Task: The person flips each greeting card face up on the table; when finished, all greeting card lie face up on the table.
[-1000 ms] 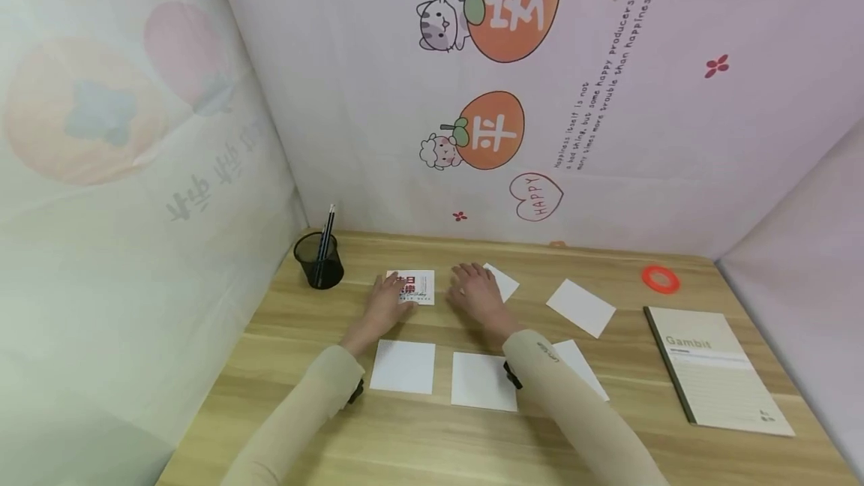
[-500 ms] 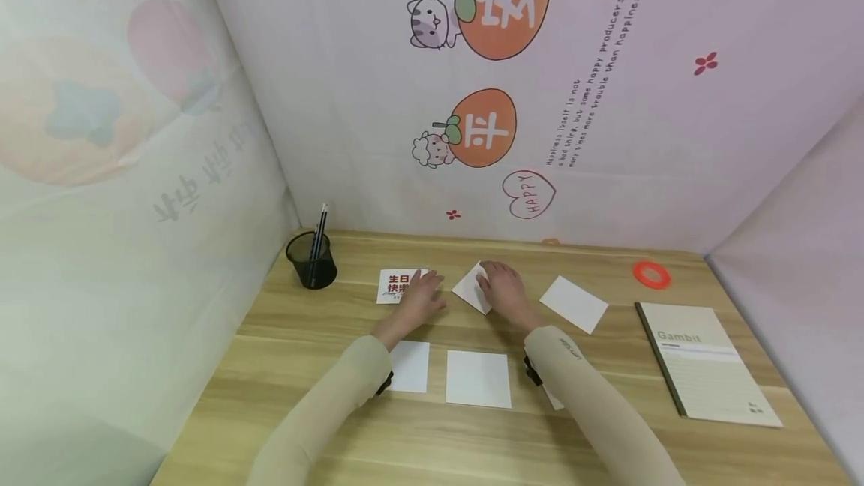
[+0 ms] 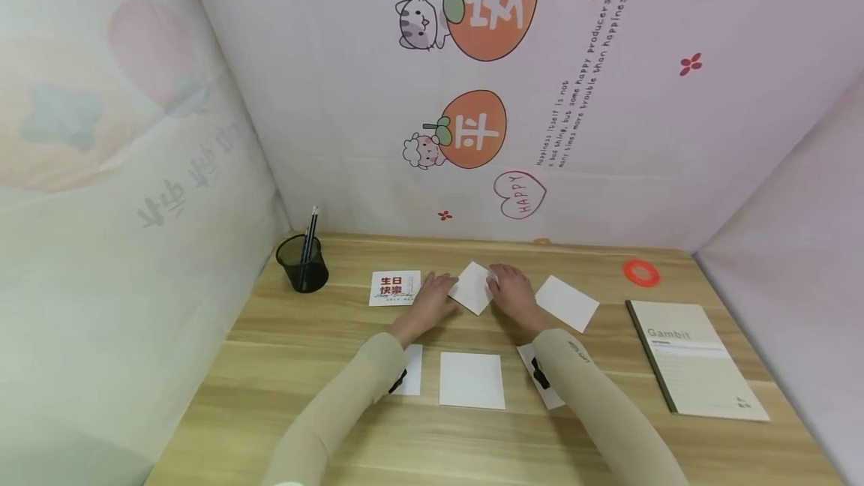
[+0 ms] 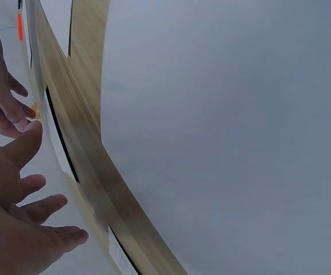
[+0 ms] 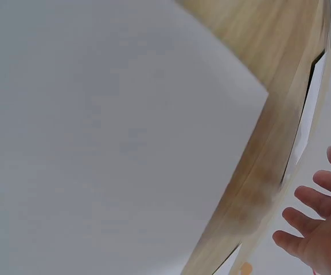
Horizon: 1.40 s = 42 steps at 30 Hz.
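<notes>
A plain white card [image 3: 473, 289] lies turned cornerwise on the wooden table, between the two hands in the head view. My left hand [image 3: 432, 302] is at its left corner, fingertips right by the edge. On the opposite side my right hand [image 3: 518, 297] has its fingertips at the right corner. Both wrist views show the fingers spread and loosely extended, above a large near card that fills much of each picture. Just left of my left hand lies a printed birthday card [image 3: 391, 287] with red characters, lying face up and squared to the table edge.
Another white card [image 3: 567, 302] lies right of my right hand. Along the front are white cards, one [image 3: 471, 381] fully visible, two partly under the sleeves. A black mesh pen cup [image 3: 302, 265] with pencils stands back left; a notebook [image 3: 698, 366] and red ring [image 3: 641, 273] lie right.
My left hand has moved right, from the birthday card to the tilted white card. My right hand has shifted slightly right to that card's far corner, uncovering more of it.
</notes>
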Each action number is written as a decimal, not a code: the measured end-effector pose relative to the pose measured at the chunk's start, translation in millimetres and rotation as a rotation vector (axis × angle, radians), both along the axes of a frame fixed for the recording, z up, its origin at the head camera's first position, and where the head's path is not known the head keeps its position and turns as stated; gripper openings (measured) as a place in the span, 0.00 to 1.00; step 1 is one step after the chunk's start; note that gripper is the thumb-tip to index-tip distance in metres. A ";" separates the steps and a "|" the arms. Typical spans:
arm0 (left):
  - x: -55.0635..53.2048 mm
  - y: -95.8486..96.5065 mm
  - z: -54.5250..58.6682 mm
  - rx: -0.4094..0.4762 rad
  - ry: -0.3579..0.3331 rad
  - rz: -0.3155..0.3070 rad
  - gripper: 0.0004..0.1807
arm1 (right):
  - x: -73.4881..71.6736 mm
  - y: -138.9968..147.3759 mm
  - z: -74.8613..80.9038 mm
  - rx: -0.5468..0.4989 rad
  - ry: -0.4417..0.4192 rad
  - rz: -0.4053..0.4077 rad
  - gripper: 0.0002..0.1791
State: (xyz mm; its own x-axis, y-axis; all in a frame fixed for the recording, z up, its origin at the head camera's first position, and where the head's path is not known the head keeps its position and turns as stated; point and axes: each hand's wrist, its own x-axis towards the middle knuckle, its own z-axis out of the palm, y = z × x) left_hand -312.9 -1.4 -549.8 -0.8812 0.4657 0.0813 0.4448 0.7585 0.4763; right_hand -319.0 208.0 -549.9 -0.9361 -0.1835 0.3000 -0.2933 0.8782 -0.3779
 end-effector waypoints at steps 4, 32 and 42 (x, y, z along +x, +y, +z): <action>-1.2 4.7 1.4 -0.002 -0.012 0.003 0.36 | 0.3 5.9 -2.1 0.023 -0.023 0.000 0.19; -14.7 17.5 -10.5 -0.048 0.047 -0.033 0.36 | 5.0 18.1 -5.7 -0.016 -0.050 0.041 0.18; -16.1 17.2 -11.4 -0.082 0.100 -0.049 0.37 | 6.5 17.4 -9.6 -0.041 -0.042 0.055 0.17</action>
State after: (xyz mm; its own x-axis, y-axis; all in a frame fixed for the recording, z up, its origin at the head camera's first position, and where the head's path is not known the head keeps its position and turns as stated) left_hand -329.0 15.8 -561.2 -0.8468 0.5164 0.1278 0.5243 0.7694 0.3648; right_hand -312.5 225.4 -559.5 -0.9370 -0.2230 0.2689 -0.3234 0.8450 -0.4260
